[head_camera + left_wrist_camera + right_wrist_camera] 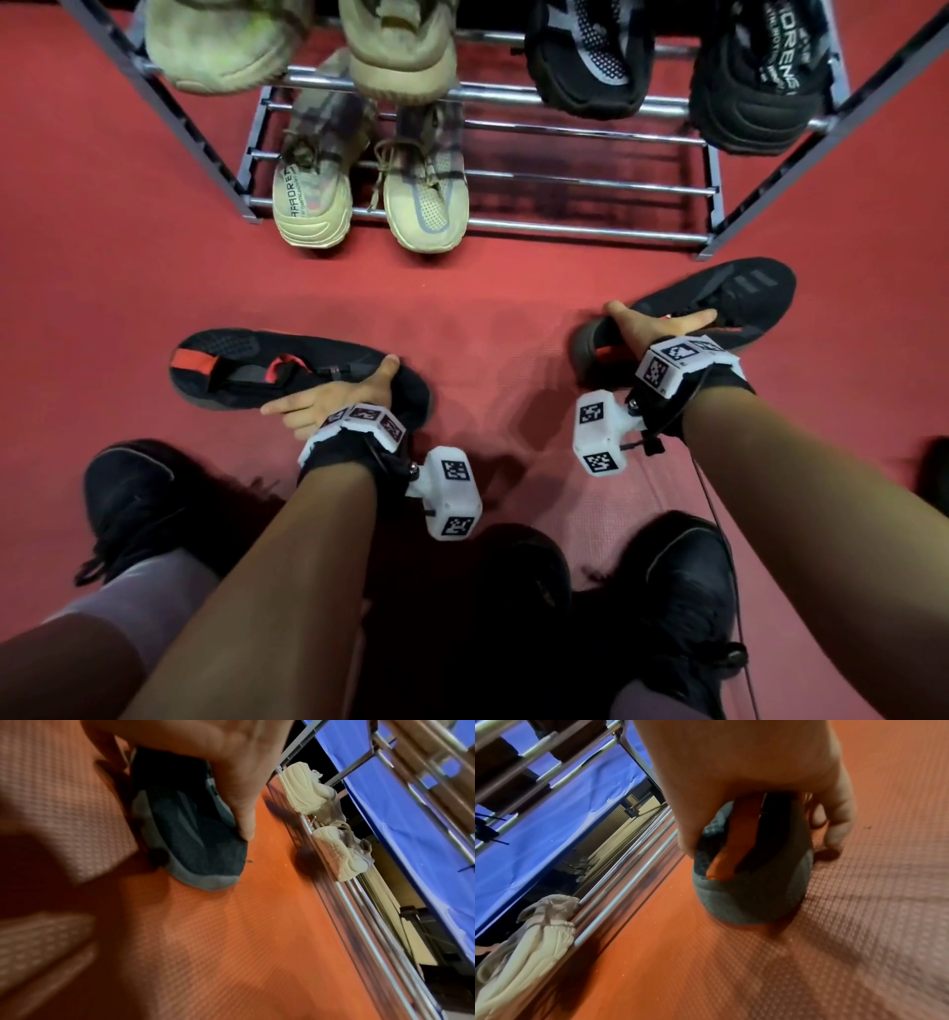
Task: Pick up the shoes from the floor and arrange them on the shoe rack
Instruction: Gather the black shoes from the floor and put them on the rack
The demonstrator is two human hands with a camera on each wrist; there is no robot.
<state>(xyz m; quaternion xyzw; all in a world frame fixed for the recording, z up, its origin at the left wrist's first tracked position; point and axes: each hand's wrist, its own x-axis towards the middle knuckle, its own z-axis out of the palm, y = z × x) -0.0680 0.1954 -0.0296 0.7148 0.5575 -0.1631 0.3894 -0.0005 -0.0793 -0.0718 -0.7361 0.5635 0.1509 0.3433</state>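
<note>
Two black knit shoes with red accents lie on the red floor mat in front of the shoe rack (565,232). My left hand (328,386) grips the left black shoe (257,367) across its toe end, thumb on the far side and fingers on the near side. The left wrist view shows that thumb (245,825) pressed on the dark toe (195,850). My right hand (657,321) grips the right black shoe (729,295) near its heel. In the right wrist view its fingers (839,825) curl round the heel (752,898) with the red tab.
On the left of the rack's lower shelf stands a beige pair (313,205). The upper shelf holds another beige pair (221,46) and a black pair (590,56). My own feet in black shoes (138,503) stand close behind the hands. The rack's side frames (801,169) slant outward.
</note>
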